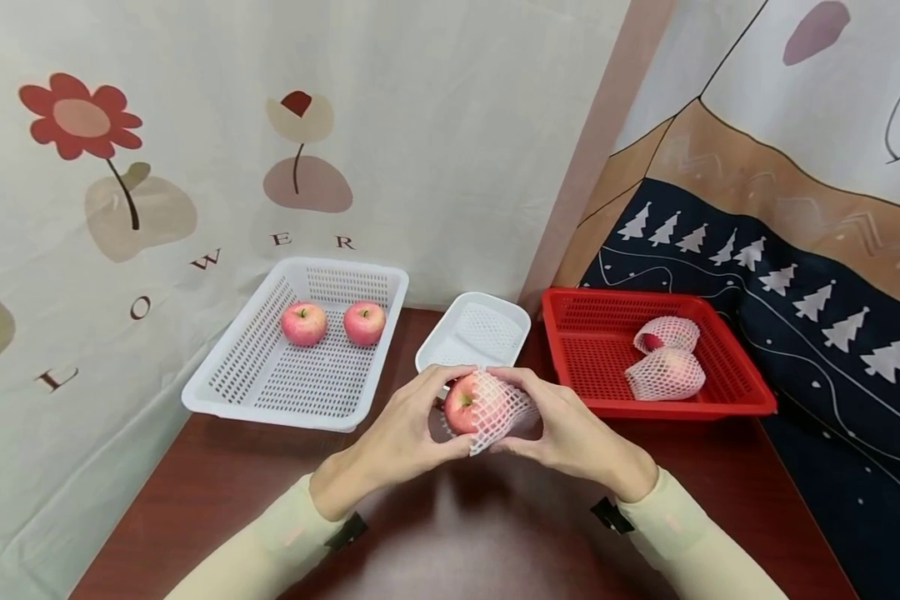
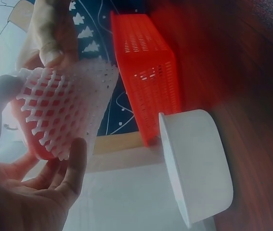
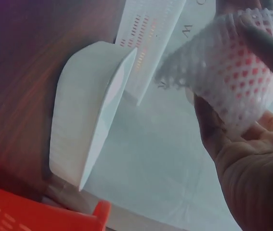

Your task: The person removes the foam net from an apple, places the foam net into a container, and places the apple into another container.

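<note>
Between the two hands, above the table's middle, is a red apple (image 1: pixel 461 406) partly inside a white foam net sleeve (image 1: pixel 495 408). My left hand (image 1: pixel 412 425) curls round the apple's bare left side, thumb below and fingers above. The right hand (image 1: pixel 570 425) grips the net on the right side with thumb and fingers. In the left wrist view the net (image 2: pixel 54 108) covers much of the apple, and its loose end sticks out beyond the fruit. The right wrist view shows the netted apple (image 3: pixel 247 72) with fingers from both sides on it.
A white basket (image 1: pixel 221 358) at left holds two bare apples (image 1: pixel 303 323). Behind the hands stands a small white tray (image 1: pixel 429 337) with foam nets (image 1: pixel 487 327) in it. The red basket (image 1: pixel 585 350) at right holds two netted fruits (image 1: pixel 667 373). A printed curtain (image 1: pixel 450 150) hangs behind.
</note>
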A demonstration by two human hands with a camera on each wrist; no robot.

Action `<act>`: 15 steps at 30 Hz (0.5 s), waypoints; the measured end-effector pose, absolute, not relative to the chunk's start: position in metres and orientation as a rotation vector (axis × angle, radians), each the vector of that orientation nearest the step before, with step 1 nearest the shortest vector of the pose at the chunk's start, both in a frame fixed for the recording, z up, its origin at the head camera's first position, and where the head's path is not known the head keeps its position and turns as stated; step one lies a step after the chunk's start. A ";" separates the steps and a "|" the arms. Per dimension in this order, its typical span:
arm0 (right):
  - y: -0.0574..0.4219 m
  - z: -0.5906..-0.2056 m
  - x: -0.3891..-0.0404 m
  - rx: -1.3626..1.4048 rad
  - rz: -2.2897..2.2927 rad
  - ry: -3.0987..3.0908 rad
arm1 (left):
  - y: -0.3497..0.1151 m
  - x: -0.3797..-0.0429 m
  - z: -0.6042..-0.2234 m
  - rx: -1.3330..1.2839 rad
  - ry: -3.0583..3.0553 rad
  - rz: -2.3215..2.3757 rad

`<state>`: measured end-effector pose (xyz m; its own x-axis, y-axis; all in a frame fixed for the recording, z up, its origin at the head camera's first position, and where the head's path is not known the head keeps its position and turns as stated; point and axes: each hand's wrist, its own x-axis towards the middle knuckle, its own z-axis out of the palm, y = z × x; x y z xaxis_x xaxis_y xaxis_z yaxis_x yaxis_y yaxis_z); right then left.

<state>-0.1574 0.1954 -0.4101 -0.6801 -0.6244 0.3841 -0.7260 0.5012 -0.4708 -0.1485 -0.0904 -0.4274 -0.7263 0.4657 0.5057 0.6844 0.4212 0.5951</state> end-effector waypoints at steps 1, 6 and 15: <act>0.196 -0.410 -0.157 1.176 0.923 -2.578 | -0.091 -0.149 -0.427 -1.002 -2.414 -1.196; 0.200 -0.406 -0.158 1.190 0.905 -2.587 | -0.093 -0.149 -0.428 -1.005 -2.400 -1.202; 0.205 -0.402 -0.159 1.210 0.919 -2.624 | -0.095 -0.150 -0.430 -1.014 -2.386 -1.234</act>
